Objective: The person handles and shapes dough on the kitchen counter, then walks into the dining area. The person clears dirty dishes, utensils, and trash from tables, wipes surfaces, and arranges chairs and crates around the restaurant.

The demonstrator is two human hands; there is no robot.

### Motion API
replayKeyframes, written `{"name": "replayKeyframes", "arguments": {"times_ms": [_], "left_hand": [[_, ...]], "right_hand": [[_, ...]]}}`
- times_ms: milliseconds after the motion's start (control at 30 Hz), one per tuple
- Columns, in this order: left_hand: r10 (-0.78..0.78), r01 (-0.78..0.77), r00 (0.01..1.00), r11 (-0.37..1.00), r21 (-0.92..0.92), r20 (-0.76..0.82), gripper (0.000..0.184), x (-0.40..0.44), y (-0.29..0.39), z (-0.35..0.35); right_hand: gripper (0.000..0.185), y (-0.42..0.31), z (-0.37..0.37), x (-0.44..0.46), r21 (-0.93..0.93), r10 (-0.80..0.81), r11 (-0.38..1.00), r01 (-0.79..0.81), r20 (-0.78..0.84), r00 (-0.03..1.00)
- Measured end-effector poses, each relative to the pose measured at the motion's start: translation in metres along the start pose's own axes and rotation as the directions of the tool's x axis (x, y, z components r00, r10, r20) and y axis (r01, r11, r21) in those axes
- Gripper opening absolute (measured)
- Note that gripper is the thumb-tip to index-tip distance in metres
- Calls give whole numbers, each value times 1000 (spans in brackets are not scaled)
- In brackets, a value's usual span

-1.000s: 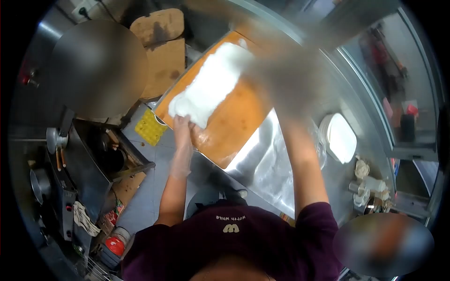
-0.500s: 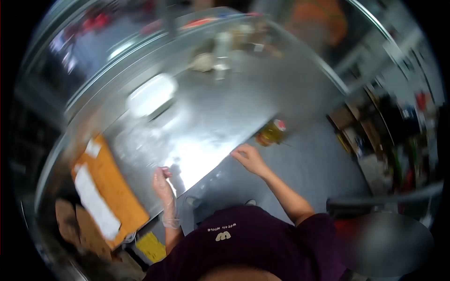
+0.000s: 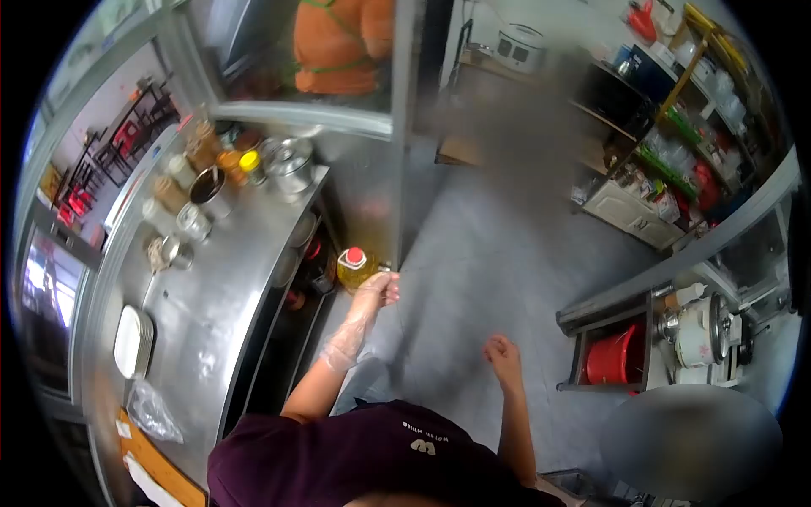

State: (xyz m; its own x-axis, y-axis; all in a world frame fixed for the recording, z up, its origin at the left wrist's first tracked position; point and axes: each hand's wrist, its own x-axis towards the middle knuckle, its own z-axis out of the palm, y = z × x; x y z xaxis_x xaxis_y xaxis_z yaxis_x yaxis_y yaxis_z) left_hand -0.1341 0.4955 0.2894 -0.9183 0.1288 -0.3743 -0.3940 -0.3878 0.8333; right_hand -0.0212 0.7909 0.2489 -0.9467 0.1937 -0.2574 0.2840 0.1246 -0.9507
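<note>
My left hand (image 3: pixel 372 295), in a clear plastic glove, is raised over the floor beside the steel counter. Its fingers are curled in and nothing shows in them. Just beyond it, partly covered by it, is a jug of yellow oil (image 3: pixel 355 269) with a red cap; I cannot tell if they touch. My bare right hand (image 3: pixel 504 361) hangs over the grey floor with its fingers folded, holding nothing that I can see.
The steel counter (image 3: pixel 203 296) on the left bears stacked white trays (image 3: pixel 133 342), a plastic bag (image 3: pixel 154 411), a cutting board (image 3: pixel 156 465), seasoning jars and a lidded pot (image 3: pixel 290 165). A red bucket (image 3: pixel 615 355) sits on a rack at right. Behind glass stands a person in orange (image 3: pixel 338 42).
My view has swung right, away from the counter toward the open floor. My gloved left hand has moved from above the counter to near the oil jug. Both hands keep their fingers curled.
</note>
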Motion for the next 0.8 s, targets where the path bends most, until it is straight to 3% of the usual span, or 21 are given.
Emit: {"name": "replayKeyframes", "arguments": {"times_ms": [133, 267, 367, 400, 500, 600, 633, 700, 733, 800], "left_hand": [[-76, 56, 985, 990, 132, 153, 24, 91, -4, 50], [-194, 191, 969, 981, 30, 154, 24, 188, 4, 84], [-137, 139, 986, 990, -21, 90, 21, 244, 49, 129], [-90, 95, 991, 994, -47, 100, 21, 264, 65, 140], [156, -154, 988, 986, -61, 20, 26, 315, 116, 173], [452, -461, 876, 887, -21, -170, 31, 378, 163, 190], [516, -533, 828, 846, -26, -219, 32, 399, 179, 190], [626, -662, 716, 749, -18, -310, 34, 438, 208, 194], [635, -677, 693, 736, -5, -341, 36, 454, 223, 192], [620, -681, 676, 732, -16, -398, 35, 486, 245, 186]], "right_hand": [[24, -18, -15, 80, -181, -60, 982, 61, 11, 998], [25, -23, -37, 166, -224, -51, 973, 56, 28, 998], [23, -32, -78, 215, -159, -99, 983, 94, -21, 995], [23, -36, -84, 228, -95, -112, 990, 107, -42, 993], [20, -55, -104, 274, -214, -48, 976, 31, -75, 996], [17, -29, -116, 340, -55, -72, 996, 71, -23, 997], [16, -39, -115, 363, -99, -80, 992, 79, -3, 997], [14, -54, -113, 406, -183, -91, 979, 96, 33, 995], [15, -53, -111, 434, -153, -178, 972, 180, 31, 984], [18, -76, -110, 484, -160, -201, 965, 209, 67, 977]]}}
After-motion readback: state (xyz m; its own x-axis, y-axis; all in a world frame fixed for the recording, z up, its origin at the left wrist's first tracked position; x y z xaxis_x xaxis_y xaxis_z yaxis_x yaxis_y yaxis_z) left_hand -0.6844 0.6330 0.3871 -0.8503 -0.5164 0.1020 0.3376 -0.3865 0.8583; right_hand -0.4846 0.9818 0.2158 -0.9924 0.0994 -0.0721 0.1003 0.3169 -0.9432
